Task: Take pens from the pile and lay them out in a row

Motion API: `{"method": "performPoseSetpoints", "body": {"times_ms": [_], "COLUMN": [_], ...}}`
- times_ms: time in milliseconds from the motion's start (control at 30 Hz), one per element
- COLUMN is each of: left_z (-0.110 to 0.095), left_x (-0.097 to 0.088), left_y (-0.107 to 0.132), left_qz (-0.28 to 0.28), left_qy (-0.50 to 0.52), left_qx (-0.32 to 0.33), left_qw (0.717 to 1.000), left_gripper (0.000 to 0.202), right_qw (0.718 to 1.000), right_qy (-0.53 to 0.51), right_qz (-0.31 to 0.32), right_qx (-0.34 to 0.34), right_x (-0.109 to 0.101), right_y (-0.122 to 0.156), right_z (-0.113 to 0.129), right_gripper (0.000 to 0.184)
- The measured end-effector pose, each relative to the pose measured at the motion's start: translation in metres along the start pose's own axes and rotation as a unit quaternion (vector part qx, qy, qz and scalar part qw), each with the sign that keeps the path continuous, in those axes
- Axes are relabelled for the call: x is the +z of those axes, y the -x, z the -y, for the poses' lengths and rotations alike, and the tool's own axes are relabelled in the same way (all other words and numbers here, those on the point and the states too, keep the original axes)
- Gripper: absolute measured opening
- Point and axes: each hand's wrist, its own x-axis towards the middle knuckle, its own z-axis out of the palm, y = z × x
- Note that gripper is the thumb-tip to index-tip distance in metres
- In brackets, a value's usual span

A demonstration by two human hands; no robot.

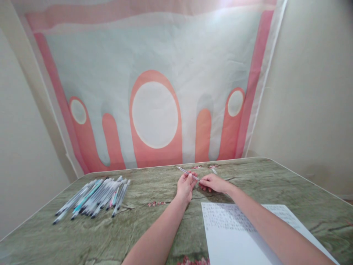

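Pens (89, 193) lie heaped leftward, right forearm (256, 218) crossing paper (228, 243), fingers (189, 178) of both hands (184, 188) (214, 182) pinching one pen (183, 170).

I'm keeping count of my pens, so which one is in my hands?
The slender pen held in your left hand, with your right hand at its nearer end; the other pens lie in a pile at left.

The left hand (185, 187) and right hand (214, 183) are bare, with slim fingers and narrow wrists. The left forearm (164, 228) and right forearm (264, 220) are bare too, smooth in outline, plain along their visible length, and widening from the wrist toward the elbow. The fingernails are too small to make out in any detail.
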Motion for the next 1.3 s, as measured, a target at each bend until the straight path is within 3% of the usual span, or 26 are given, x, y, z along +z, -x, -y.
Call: {"method": "performPoseSetpoints", "body": {"times_ms": [167, 300, 500, 700, 867, 1033, 1200, 1300], "left_z": [0.0011, 0.0023, 0.0015, 0.0010, 0.0027, 0.0029, 0.0019, 0.0026], "left_x": [-0.0028, -0.0033, -0.0045, -0.0054, -0.0073, -0.0068, -0.0049, -0.0055], "left_y": [-0.0019, -0.0021, -0.0036, -0.0046, -0.0059, -0.0056, -0.0044, -0.0049], "left_qz": [-0.012, -0.019, -0.023, -0.018, -0.018, -0.021, -0.034, -0.033], "left_qy": [0.001, 0.009, 0.019, 0.022, 0.015, 0.015, 0.018, 0.019], "left_qx": [0.013, 0.015, 0.019, 0.018, 0.018, 0.014, 0.016, 0.017], "left_qw": [1.000, 1.000, 0.999, 0.999, 1.000, 1.000, 0.999, 0.999], "left_gripper": [0.015, 0.016, 0.021, 0.024, 0.026, 0.026, 0.025, 0.025], "right_qw": [0.999, 0.995, 0.996, 0.992, 0.995, 0.994, 0.996, 0.995], "right_qy": [-0.030, -0.094, -0.070, -0.111, -0.077, -0.095, -0.057, -0.077], "right_qz": [-0.036, -0.024, -0.050, -0.036, -0.049, -0.029, -0.050, -0.042], "right_qx": [0.006, 0.036, 0.030, 0.047, 0.032, 0.045, 0.040, 0.044], "right_x": [0.0002, -0.0011, -0.0010, -0.0013, -0.0012, 0.0012, 0.0012, 0.0010], "right_y": [-0.0016, -0.0031, -0.0042, -0.0045, -0.0018, -0.0017, -0.0017, -0.0016], "right_z": [-0.0025, -0.0039, -0.0087, -0.0093, -0.0076, -0.0041, -0.0058, -0.0051], "right_gripper": [0.034, 0.044, 0.036, 0.045, 0.036, 0.047, 0.039, 0.043]}}
